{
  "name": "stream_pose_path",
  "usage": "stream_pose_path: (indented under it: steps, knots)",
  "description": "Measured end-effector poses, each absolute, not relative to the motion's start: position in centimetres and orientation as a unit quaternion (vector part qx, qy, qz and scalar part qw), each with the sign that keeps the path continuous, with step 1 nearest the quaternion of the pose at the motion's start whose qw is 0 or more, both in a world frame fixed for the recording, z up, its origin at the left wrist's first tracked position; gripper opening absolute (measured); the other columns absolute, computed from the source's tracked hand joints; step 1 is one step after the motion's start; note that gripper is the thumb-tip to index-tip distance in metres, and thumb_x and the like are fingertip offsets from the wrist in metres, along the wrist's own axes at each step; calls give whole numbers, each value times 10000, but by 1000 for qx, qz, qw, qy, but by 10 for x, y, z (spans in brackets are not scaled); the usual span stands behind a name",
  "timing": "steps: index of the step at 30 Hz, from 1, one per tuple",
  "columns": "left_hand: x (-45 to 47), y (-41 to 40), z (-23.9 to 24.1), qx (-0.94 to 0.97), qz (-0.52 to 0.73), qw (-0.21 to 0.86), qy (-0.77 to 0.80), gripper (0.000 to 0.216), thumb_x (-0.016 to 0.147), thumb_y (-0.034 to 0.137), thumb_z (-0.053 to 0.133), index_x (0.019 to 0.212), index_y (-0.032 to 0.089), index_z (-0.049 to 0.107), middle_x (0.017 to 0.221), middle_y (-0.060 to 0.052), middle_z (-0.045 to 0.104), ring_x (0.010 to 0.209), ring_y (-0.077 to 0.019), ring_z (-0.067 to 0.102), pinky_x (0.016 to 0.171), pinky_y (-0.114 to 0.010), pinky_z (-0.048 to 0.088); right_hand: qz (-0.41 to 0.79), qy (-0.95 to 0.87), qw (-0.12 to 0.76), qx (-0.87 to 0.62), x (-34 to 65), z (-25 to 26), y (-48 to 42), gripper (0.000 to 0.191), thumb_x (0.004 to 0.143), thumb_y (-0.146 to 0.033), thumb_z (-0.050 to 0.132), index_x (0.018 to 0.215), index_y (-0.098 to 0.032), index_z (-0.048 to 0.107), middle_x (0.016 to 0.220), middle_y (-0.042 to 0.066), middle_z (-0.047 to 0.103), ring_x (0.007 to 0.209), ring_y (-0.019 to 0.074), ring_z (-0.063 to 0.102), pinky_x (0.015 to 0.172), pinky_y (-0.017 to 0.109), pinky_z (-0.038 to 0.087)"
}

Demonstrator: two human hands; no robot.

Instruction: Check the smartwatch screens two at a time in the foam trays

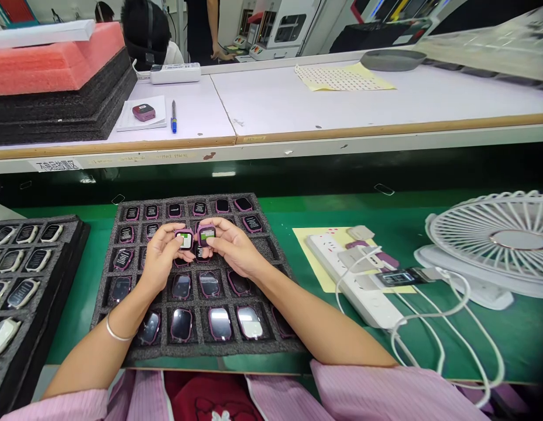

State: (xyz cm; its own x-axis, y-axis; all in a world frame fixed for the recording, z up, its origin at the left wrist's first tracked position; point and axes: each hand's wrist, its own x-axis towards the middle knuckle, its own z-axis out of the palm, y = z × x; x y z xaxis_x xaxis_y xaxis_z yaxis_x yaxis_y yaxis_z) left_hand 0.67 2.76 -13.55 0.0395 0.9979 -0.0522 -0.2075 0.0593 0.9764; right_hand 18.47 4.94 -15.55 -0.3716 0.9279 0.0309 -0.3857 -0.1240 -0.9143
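Observation:
My left hand (pixel 161 257) grips a purple-framed smartwatch body (pixel 184 239) whose screen is lit white and green. Close beside it, my right hand (pixel 232 248) pinches a second purple smartwatch body (pixel 206 235), also with a lit screen. Both are held above a dark grey foam tray (pixel 196 345) on the green bench. Its compartments hold several purple watch bodies (pixel 219 323), some with white text on their screens and others dark. My forearms hide part of the tray.
At left lies another foam tray (pixel 74 245) of pale watch bodies. To the right are a white power strip (pixel 359 280), looping cables (pixel 468 333) and a white fan (pixel 495 245). The raised shelf (pixel 263 111) carries foam blocks (pixel 56 64), a pen (pixel 174 117) and a watch body (pixel 144 112). People are beyond.

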Motion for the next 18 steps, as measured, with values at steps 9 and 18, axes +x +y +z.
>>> stream_pose_path:
  steps: [9,18]
  knots:
    - [7,30,-141,466,530,547,451,396,744,437,780,989,183,601,718,30,683,446,-86,611,441,-205,523,688,-448,471,-322,183,-156,49,327,827,-459,731,1015,-210,632,823,13,732,534,123,633,536,276,487]
    - [6,31,-145,480,538,539,435,406,745,322,785,1072,185,587,864,2,693,544,-90,656,543,-227,568,692,-452,478,-299,184,-156,49,361,788,-272,765,1110,-236,607,925,9,721,620,120,650,617,278,518]
